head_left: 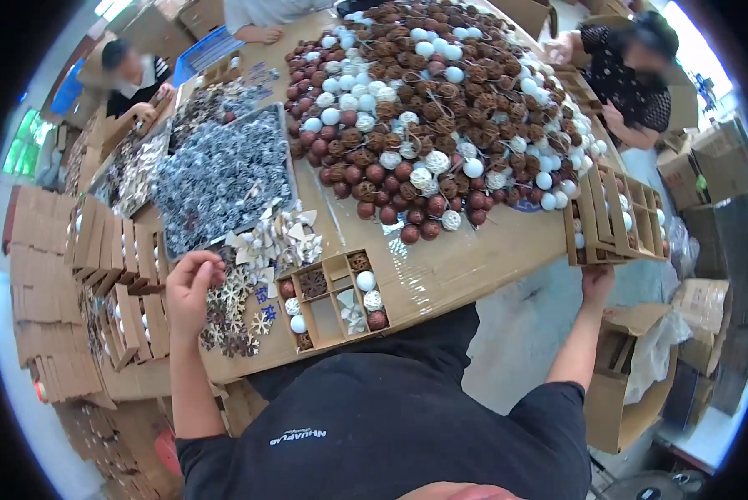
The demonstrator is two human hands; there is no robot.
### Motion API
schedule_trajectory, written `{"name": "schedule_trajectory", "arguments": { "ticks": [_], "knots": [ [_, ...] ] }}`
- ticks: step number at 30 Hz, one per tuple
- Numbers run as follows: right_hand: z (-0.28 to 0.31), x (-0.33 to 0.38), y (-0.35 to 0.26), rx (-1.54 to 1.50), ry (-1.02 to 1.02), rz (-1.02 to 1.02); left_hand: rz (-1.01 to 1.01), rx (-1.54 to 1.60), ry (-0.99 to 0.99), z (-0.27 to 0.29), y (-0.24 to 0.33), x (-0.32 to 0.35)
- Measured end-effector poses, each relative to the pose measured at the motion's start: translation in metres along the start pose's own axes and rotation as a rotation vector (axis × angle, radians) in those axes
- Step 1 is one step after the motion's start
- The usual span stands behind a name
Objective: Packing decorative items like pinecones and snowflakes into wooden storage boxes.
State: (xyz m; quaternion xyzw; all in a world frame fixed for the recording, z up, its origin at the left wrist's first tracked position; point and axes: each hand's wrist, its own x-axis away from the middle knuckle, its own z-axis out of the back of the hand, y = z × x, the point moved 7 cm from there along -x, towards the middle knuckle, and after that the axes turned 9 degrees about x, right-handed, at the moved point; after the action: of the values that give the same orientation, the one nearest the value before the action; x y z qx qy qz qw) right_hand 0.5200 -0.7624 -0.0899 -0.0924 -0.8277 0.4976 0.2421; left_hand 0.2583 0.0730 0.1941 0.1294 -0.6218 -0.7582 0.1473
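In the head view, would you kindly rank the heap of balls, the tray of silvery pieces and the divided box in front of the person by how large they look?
1. Heap of balls, the largest.
2. Tray of silvery pieces.
3. Divided box, the smallest.

The fisheye bends the picture, so this holds only as they look.

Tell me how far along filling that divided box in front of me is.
Partly filled. The divided box already holds white and red balls, a wicker ball and a brown snowflake, but its large middle cell looks bare. In hand: the left hand is closed over the snowflakes beside it, and the right hand touches the stacked boxes at the table edge. A big ball pile remains.
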Motion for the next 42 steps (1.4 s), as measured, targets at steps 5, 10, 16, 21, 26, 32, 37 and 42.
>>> {"name": "schedule_trajectory", "arguments": {
  "ticks": [5,10,16,21,26,32,37,42],
  "knots": [
    [0.026,0.001,-0.009,-0.009,0.015,-0.022,0.041,0.053,-0.027,-0.011,-0.013,-0.001],
    [0.006,0.018,-0.026,0.061,-0.004,-0.003,0.079,0.074,-0.022,-0.006,-0.027,0.015],
    [-0.022,0.044,-0.048,0.075,-0.051,0.017,0.143,0.052,-0.039,-0.006,-0.044,0.027],
    [-0.019,0.018,-0.059,0.030,-0.101,0.016,0.090,-0.317,-0.058,0.010,-0.079,0.059],
    [-0.084,0.069,-0.089,0.075,-0.076,0.034,0.056,-0.521,-0.276,-0.013,-0.115,0.101],
    [-0.182,0.108,-0.116,0.071,-0.151,0.073,-0.179,-0.608,-0.419,-0.039,-0.151,0.150],
    [-0.275,0.111,-0.102,0.051,-0.264,0.020,-0.385,-0.679,-0.274,-0.032,-0.161,0.161],
    [-0.377,0.120,-0.074,0.045,-0.374,-0.005,-0.492,-0.693,-0.207,-0.034,-0.162,0.160]
  ]
}}
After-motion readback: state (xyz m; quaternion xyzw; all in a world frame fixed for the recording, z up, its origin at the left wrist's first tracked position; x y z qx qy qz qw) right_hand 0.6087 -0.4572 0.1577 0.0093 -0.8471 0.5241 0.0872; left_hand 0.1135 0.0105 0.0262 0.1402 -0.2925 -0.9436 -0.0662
